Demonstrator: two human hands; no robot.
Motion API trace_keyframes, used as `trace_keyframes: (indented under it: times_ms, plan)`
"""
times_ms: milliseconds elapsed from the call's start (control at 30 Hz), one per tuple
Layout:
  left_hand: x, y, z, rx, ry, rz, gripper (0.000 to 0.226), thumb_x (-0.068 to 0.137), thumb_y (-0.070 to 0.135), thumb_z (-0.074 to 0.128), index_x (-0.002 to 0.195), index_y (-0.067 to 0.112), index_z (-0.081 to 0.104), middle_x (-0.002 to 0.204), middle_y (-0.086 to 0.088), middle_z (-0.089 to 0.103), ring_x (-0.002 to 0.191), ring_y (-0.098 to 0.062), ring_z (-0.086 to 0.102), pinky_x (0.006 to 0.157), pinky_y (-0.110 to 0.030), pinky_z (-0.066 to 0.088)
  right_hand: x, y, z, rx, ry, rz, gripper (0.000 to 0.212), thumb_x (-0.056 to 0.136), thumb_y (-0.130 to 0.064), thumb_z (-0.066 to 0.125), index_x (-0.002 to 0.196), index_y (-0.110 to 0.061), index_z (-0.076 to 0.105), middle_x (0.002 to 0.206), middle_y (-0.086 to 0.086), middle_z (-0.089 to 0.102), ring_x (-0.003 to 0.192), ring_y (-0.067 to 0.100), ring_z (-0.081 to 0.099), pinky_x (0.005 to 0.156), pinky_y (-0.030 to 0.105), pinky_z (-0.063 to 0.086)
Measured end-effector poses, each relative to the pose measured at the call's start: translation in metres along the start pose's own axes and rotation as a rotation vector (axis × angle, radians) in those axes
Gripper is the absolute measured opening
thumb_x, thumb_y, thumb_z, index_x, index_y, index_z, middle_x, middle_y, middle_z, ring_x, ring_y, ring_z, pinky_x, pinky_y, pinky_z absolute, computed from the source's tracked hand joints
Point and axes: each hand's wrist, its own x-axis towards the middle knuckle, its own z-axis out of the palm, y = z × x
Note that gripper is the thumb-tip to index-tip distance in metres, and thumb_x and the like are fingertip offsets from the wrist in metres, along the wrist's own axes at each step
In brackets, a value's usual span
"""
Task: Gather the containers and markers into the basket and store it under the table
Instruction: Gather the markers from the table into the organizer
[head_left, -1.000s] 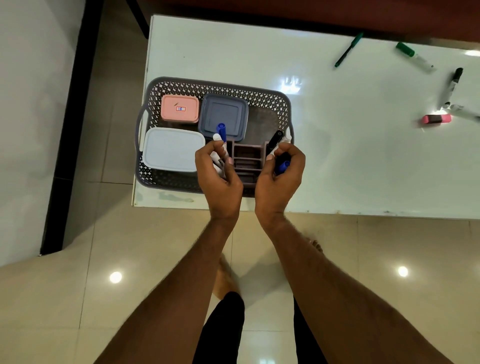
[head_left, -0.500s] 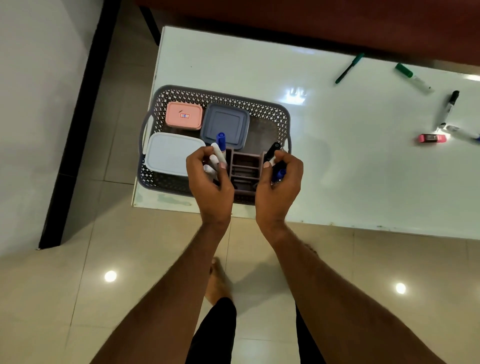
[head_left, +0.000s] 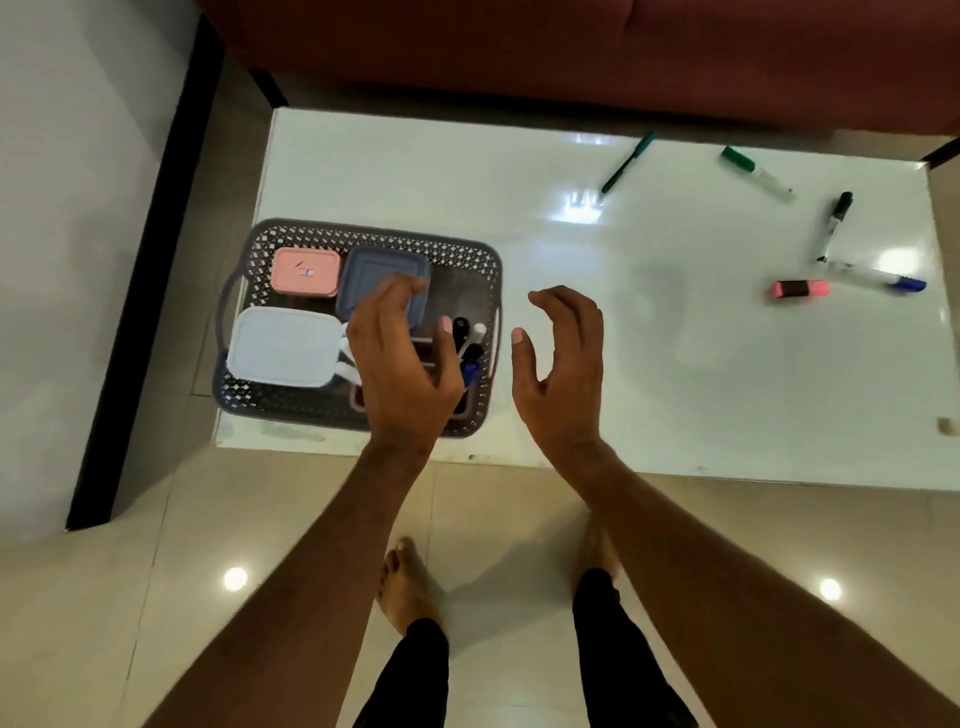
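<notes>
The grey perforated basket (head_left: 291, 402) sits on the near left corner of the white table (head_left: 649, 364). Inside lie a pink container (head_left: 305, 271), a blue-grey container (head_left: 371, 275) and a white container (head_left: 283, 345). Markers (head_left: 467, 343) stand in a brown organizer (head_left: 358, 400) at the basket's right end. My left hand (head_left: 402, 358) hovers over the organizer, fingers apart and holding nothing. My right hand (head_left: 563, 364) is open just right of the basket. Loose on the far right of the table: a green pen (head_left: 626, 163), a green marker (head_left: 756, 173), a black marker (head_left: 835, 223), a blue marker (head_left: 875, 275) and a pink marker (head_left: 799, 289).
A red-brown sofa (head_left: 571, 52) runs along the table's far side. A white wall with a dark skirting strip (head_left: 140, 312) stands to the left. My bare feet (head_left: 405, 582) are on the beige tiled floor in front of the table.
Both hands have let go of the markers they held, which now stand in the organizer. The hands have opened and lifted; the right one has moved right of the basket.
</notes>
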Motion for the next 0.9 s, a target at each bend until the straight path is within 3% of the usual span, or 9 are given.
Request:
trace_keyframes:
  times_ms: [100, 167, 567, 733, 900]
  plan:
    - [0.012, 0.032, 0.031, 0.03, -0.073, 0.117, 0.043, 0.093, 0.015, 0.067, 0.13, -0.004, 0.057, 0.13, -0.022, 0.06, 0.127, -0.03, 0.05, 0.112, -0.04, 0.042, 0.022, 0.041, -0.039, -0.17, -0.088, -0.122, 0.038, 0.097, -0.014, 0.061, 0.132, -0.001, 0.06, 0.134, 0.016, 0.058, 0.127, 0.031, 0.054, 0.107, 0.038, 0.044]
    - [0.018, 0.052, 0.05, 0.034, -0.114, 0.152, 0.043, 0.094, 0.015, 0.067, 0.132, -0.001, 0.056, 0.133, -0.018, 0.059, 0.128, -0.026, 0.049, 0.114, -0.034, 0.038, 0.035, 0.067, -0.064, -0.265, -0.136, -0.149, 0.04, 0.099, -0.018, 0.059, 0.136, -0.003, 0.057, 0.138, 0.015, 0.056, 0.131, 0.031, 0.052, 0.108, 0.041, 0.044]
    - [0.024, 0.169, 0.237, 0.106, -0.418, 0.256, 0.043, 0.097, 0.021, 0.056, 0.138, 0.009, 0.054, 0.137, -0.008, 0.058, 0.128, -0.026, 0.053, 0.112, -0.035, 0.039, 0.106, 0.245, -0.227, -0.555, -0.15, -0.073, 0.039, 0.1, -0.015, 0.054, 0.137, -0.003, 0.054, 0.137, 0.016, 0.056, 0.129, 0.035, 0.052, 0.106, 0.046, 0.044]
    - [0.021, 0.199, 0.312, 0.129, -0.493, 0.273, 0.042, 0.096, 0.018, 0.057, 0.137, 0.009, 0.054, 0.135, -0.009, 0.059, 0.126, -0.027, 0.054, 0.11, -0.037, 0.041, 0.125, 0.314, -0.265, -0.604, -0.182, -0.01, 0.041, 0.096, -0.004, 0.053, 0.137, -0.004, 0.054, 0.137, 0.016, 0.056, 0.129, 0.035, 0.052, 0.105, 0.043, 0.045]
    - [0.046, 0.179, 0.364, 0.282, -0.556, 0.226, 0.042, 0.095, 0.018, 0.055, 0.136, 0.01, 0.053, 0.131, -0.011, 0.06, 0.123, -0.029, 0.055, 0.109, -0.038, 0.041, 0.139, 0.375, -0.277, -0.668, -0.22, 0.068, 0.056, 0.079, 0.017, 0.06, 0.132, -0.004, 0.057, 0.131, 0.017, 0.058, 0.122, 0.036, 0.055, 0.099, 0.043, 0.048]
